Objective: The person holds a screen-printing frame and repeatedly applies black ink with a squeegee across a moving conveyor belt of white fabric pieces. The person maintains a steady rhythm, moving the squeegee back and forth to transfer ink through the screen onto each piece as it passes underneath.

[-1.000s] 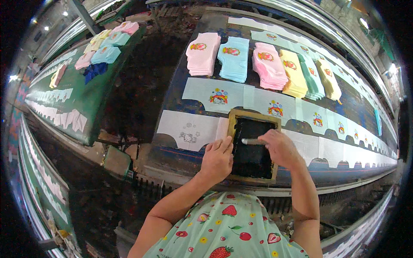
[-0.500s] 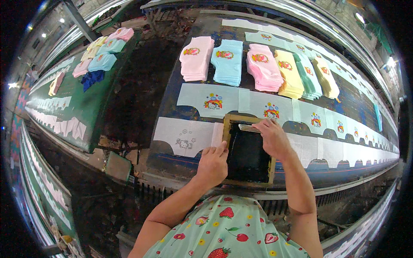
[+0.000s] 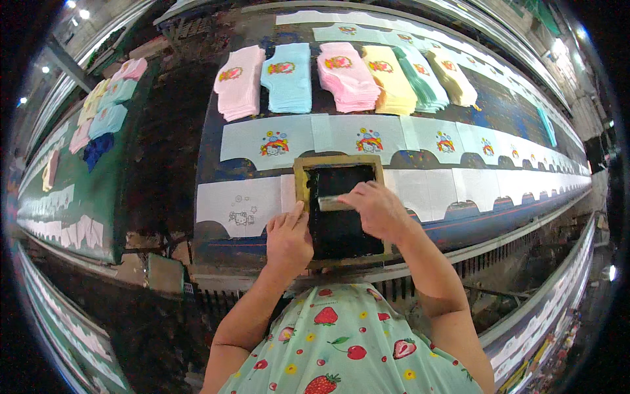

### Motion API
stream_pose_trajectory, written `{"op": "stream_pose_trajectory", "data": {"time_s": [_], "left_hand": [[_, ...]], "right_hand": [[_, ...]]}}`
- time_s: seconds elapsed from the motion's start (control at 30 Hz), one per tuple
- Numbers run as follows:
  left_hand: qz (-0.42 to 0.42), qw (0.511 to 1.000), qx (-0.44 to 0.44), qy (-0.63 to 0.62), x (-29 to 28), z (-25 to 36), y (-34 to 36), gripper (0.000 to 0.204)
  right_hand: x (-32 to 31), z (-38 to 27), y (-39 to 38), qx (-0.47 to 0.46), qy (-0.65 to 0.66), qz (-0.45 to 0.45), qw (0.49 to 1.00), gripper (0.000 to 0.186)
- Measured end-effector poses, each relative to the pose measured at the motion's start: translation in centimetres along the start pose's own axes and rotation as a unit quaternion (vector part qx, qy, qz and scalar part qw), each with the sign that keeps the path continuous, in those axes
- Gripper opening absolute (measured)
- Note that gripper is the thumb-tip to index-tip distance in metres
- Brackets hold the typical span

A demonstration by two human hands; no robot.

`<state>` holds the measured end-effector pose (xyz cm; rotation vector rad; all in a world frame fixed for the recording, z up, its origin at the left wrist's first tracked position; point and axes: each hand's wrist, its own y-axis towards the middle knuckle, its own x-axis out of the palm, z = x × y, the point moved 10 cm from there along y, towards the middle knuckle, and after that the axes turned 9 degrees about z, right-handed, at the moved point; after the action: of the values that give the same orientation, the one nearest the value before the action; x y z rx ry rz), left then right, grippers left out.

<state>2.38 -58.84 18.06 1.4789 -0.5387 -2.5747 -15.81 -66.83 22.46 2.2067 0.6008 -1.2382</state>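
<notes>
Inspector: Since the earlier frame, your squeegee has come from beside the far rail of the screen-printing frame toward your body, your right hand with it.

Operator: How does it lie from my hands?

Inspector: Crosswise. Its long axis runs left to right, roughly parallel to the far rail; its bare end points left from your right fingertips and stops just short of the left rail. It is near the middle of the dark mesh. Your right hand is the nearer one.

Operator: And grip?

Inspector: Right fingers pinch the squeegee's right end. Your left hand touches the left rail, fingers close together; whether it clasps the rail, I cannot tell. Left of the frame lies an outline-printed white cloth panel.
</notes>
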Motion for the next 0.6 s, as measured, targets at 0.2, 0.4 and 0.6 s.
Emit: {"op": "stream_pose_trajectory", "data": {"time_s": [0.2,0.4,0.6], "left_hand": [[0.094,0.984,-0.05,-0.144,0.2,-1.2,-1.2,0.054],[0.11,0.948,-0.177,-0.24,2.1,-3.1,-2.8,0.059],[0.107,0.952,-0.167,-0.232,2.1,-2.9,-2.7,0.058]], "right_hand": [[0.3,-5.1,-5.5,0.0,0.009,0.008,1.0,0.053],[0.6,-7.5,-9.1,0.012,0.012,0.007,1.0,0.052],[-0.7,-6.4,-12.0,0.067,0.05,0.11,0.99,0.05]]}}
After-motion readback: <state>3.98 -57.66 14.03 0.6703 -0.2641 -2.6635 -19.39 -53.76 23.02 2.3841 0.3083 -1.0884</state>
